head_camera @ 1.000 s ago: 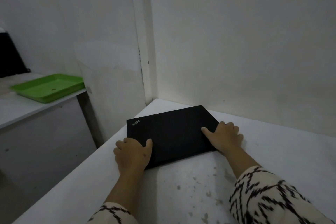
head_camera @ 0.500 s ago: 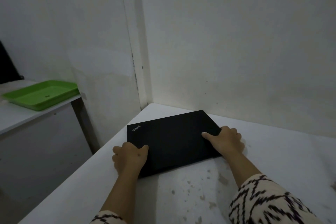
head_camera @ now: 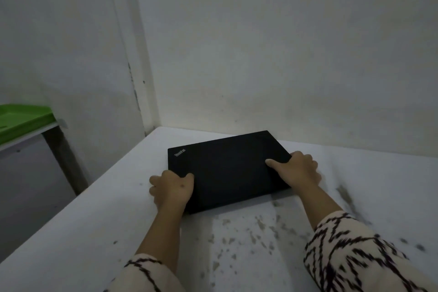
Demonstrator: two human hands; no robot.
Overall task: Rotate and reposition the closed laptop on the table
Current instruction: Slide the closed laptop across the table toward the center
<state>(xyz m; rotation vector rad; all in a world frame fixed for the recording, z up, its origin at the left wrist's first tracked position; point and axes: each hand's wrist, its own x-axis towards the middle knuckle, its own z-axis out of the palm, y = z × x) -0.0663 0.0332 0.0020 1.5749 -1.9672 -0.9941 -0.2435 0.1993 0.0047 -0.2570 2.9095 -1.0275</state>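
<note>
A closed black laptop (head_camera: 227, 168) lies flat on the white table (head_camera: 94, 232), close to the corner where two walls meet, its logo at the far left corner. My left hand (head_camera: 171, 188) grips the laptop's near left corner, thumb on the lid and fingers curled around the edge. My right hand (head_camera: 297, 170) holds the right edge, thumb pressed on the lid, fingers wrapped over the side. The laptop sits slightly skewed, its right end farther from me.
The walls stand just behind and left of the laptop. The table's left edge drops off beside my left hand. A green tray (head_camera: 21, 121) rests on a lower shelf at far left. Dark stains speckle the near tabletop.
The laptop has turned slightly counterclockwise and its near left corner has slid toward me. Both hands stayed clamped on it and moved with it.
</note>
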